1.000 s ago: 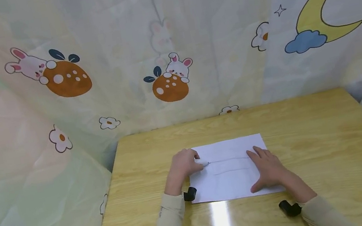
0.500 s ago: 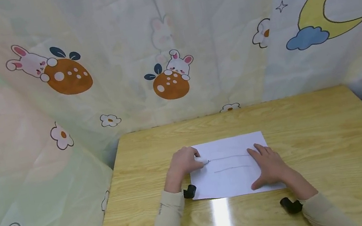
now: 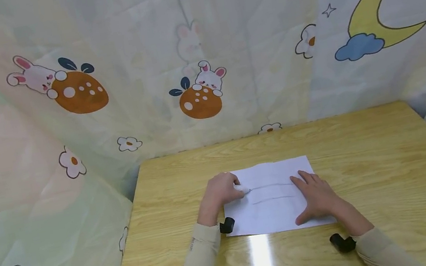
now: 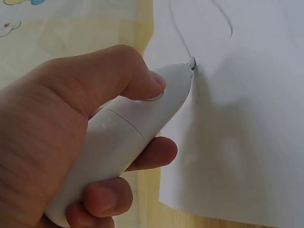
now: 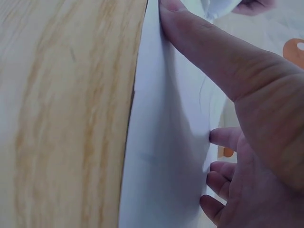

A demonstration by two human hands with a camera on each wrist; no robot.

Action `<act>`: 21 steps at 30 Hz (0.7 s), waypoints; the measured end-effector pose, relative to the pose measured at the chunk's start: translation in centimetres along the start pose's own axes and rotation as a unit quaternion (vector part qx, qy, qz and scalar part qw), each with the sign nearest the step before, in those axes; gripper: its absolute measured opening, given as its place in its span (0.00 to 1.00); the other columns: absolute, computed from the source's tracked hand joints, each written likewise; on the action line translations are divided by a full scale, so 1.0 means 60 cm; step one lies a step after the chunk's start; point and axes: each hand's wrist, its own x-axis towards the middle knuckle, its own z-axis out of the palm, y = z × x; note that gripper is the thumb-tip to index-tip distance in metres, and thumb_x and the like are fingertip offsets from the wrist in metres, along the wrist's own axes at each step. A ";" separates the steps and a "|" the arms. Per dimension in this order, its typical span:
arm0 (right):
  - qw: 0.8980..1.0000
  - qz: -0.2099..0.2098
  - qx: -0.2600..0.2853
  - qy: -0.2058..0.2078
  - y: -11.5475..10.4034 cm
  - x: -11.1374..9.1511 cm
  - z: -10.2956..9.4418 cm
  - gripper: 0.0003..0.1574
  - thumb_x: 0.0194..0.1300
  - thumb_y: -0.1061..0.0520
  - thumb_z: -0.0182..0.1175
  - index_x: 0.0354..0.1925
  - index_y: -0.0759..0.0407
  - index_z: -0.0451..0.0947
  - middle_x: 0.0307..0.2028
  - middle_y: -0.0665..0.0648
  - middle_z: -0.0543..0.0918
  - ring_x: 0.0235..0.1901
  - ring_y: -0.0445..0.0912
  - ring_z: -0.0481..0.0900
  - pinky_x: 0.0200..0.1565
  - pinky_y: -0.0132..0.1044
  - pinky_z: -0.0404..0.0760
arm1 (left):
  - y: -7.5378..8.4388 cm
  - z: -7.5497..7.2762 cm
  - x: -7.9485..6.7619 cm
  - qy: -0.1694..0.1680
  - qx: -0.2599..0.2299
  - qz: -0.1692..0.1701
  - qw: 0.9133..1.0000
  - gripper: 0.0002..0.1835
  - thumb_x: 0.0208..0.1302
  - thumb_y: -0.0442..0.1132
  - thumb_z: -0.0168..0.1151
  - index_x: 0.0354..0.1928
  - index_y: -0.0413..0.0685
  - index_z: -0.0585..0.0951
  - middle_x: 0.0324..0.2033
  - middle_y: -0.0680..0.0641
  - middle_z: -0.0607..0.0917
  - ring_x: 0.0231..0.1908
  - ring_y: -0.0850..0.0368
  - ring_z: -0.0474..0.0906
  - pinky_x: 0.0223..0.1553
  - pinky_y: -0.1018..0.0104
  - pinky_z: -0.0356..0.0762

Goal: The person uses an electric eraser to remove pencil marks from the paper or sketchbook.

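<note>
A sheet of white paper lies on the table, with two thin, roughly parallel lines across it. My left hand grips a white rounded cutter, thumb on a button near its front. Its small metallic tip is at the end of one line on the paper, near the sheet's left side. Spread over the right part of the sheet is my right hand; in the right wrist view its thumb rests along the paper's near edge and the other fingers lie farther in.
The wooden table extends around the sheet on all sides. Behind it hangs a printed cloth with rabbits and a moon. Black wrist cameras sit at both cuffs.
My left hand with the cutter has shifted slightly right, and the paper's far edge now bulges a little. My right hand keeps its place on the sheet. The head view wobbles slightly.
</note>
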 end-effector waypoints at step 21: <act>1.000 0.001 -0.004 -0.002 0.002 0.000 0.001 0.81 0.25 0.27 0.78 0.70 0.66 0.59 0.68 0.75 0.55 0.65 0.72 0.54 0.56 0.69 0.58 | -0.009 -0.007 0.007 -0.007 0.025 -0.011 1.000 0.11 0.46 0.49 0.70 0.33 0.56 0.87 0.28 0.59 0.82 0.25 0.62 0.72 0.26 0.66 0.71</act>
